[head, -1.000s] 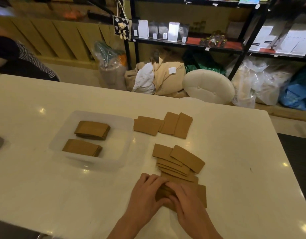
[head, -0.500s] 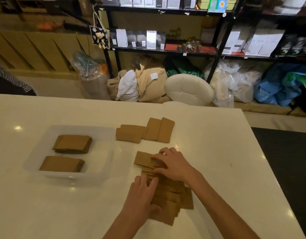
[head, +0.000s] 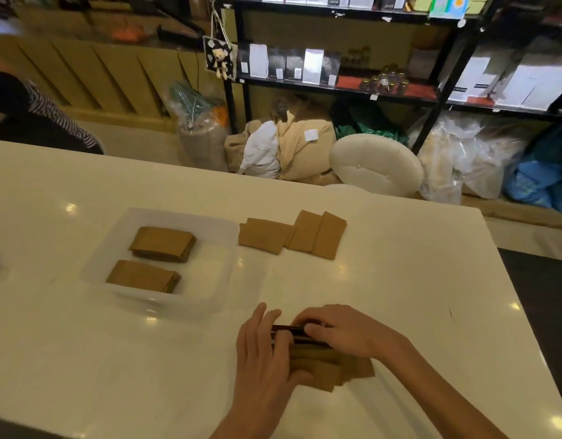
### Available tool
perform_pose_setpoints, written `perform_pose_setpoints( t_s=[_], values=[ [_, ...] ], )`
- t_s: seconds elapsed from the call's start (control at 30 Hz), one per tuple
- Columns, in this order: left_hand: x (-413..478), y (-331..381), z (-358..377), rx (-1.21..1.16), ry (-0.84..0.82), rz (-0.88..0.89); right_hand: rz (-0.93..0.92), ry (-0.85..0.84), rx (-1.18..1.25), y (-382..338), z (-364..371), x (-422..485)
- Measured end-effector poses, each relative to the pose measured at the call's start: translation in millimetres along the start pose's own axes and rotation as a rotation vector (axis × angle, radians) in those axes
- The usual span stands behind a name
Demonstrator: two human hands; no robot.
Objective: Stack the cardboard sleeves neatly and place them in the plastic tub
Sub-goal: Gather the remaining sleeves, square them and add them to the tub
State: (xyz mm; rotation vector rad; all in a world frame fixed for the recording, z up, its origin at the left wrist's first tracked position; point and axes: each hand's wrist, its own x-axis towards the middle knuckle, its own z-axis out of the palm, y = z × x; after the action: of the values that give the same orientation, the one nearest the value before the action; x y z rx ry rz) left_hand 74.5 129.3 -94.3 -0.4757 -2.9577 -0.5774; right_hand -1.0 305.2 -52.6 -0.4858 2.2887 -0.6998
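Near the front of the white table [head: 400, 280], a gathered bunch of brown cardboard sleeves [head: 324, 365] lies between my hands. My left hand [head: 264, 353] presses against its left side. My right hand [head: 343, 331] curls over its top and far edge. Most of the bunch is hidden under my fingers. A clear plastic tub [head: 216, 280] to the left holds two neat sleeve stacks, one at the back [head: 162, 243] and one at the front [head: 143, 277]. Three loose sleeves [head: 292, 234] lie flat right of the tub.
A person in a striped sleeve [head: 36, 115] sits at the table's far left. Beyond the far edge stand a cream stool [head: 374, 163], sacks and bags on the floor, and black shelving [head: 336, 83]. A dark mat lies off the right edge.
The fanned-out row of sleeves has been drawn together toward me into one bunch. My right hand came back from the far end of the row and now covers the bunch with the left.
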Motion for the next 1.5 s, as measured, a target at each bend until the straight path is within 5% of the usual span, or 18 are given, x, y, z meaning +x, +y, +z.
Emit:
perform_pose_setpoints(
  t_s=[0.23,0.33,0.47,0.63,0.8,0.9,1.23,1.37,1.5],
  values=[
    [6.9,-1.4,-9.8,0.006,-0.111,0.011,-0.029,-0.013,0.239,8.3,-12.1,-1.5],
    [12.7,0.0,-16.2,0.09,-0.232,0.029,-0.011,0.122,0.334,14.6,-14.8,-11.1],
    [22.8,-0.8,-24.2,0.028,-0.366,-0.011,0.224,0.497,0.381,43.9,2.6,-38.0],
    [25.7,3.6,-25.4,0.025,-0.39,-0.007,0.489,0.518,0.432,47.3,49.7,-56.3],
    [29.8,-7.2,-33.7,-0.169,-0.359,-0.201,0.474,0.531,0.999,34.7,44.3,-69.1],
    [32.1,-13.0,-38.3,-0.221,-0.349,-0.252,0.416,0.389,0.806,27.5,54.0,-63.8],
    [38.7,-30.5,-63.4,-0.575,-0.389,-0.24,0.158,0.488,0.658,33.9,48.0,-74.0],
    [58.2,-35.0,-80.4,-0.563,-0.362,-0.221,0.15,0.723,0.623,56.8,27.0,-100.4],
    [74.2,-37.8,-90.5,-0.234,-0.257,-0.178,0.207,0.953,0.709,69.8,11.6,-144.1]
  ],
)
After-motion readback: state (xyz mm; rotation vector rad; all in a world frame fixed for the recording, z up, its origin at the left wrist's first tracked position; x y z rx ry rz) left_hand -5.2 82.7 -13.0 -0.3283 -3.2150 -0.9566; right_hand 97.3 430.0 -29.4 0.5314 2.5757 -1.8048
